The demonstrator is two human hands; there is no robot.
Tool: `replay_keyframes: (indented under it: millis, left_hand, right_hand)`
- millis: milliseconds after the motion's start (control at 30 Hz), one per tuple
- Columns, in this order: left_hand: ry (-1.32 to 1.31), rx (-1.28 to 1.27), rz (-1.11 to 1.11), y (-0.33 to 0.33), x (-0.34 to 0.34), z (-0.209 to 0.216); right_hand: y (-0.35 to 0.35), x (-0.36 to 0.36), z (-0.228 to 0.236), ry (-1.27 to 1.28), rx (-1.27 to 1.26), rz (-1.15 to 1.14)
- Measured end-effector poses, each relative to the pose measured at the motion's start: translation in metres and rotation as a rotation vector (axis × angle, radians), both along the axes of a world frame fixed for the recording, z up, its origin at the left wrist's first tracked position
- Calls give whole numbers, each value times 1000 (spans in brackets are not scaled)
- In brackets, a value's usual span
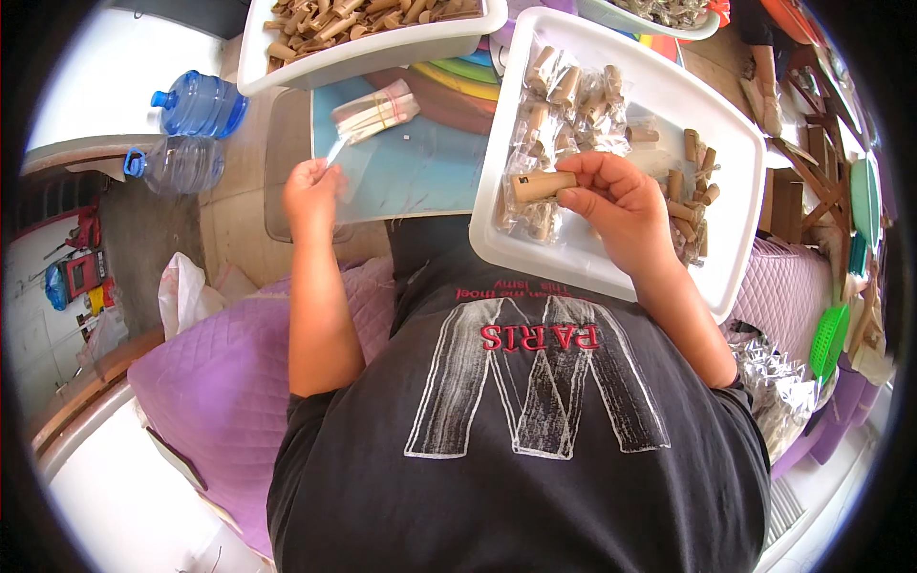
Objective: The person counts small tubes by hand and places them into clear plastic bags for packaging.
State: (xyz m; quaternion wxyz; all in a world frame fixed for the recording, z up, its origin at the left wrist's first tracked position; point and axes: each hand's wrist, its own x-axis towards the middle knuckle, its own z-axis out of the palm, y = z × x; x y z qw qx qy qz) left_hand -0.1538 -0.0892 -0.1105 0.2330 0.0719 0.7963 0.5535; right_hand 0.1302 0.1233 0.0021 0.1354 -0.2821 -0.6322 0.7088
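My right hand (621, 201) pinches a brown, tapered, tube-like piece (543, 185) by its narrower end, with a small dark mark near the wide end. It is held over a white plastic tray (492, 215). Similar brown pieces in clear wrappers (573, 91) fill the tray's left part, and unwrapped-looking ones (683, 210) lie at its right. Over to the left, my left hand (313, 191) is closed on a thin whitish strip of what looks like clear plastic film (335, 150). Just beyond it lies a banded bundle of flat, pale packets (377, 113).
A white bin (373, 50) of loose brown pieces stands at the far side, on a table with a blue, rainbow-patterned top (430, 172). Two large water bottles (196, 103) rest at the left. Another person's arm (766, 81) shows at far right, near a green basket (829, 344).
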Motion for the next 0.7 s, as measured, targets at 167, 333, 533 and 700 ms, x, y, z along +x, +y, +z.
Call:
replay_keyframes:
  millis: [167, 333, 533, 700]
  left_hand:
    - [-100, 145, 67, 4, 29, 41]
    - [-184, 286, -138, 28, 75, 90]
    - [-256, 351, -265, 40, 102, 111]
    - [-304, 382, -277, 43, 113, 120]
  right_hand:
    - [-3, 0, 1, 3, 7, -24]
    - [-9, -12, 10, 154, 221, -108]
    - [-9, -19, 17, 129, 634, -102]
    - [-9, -20, 24, 115, 778, -75]
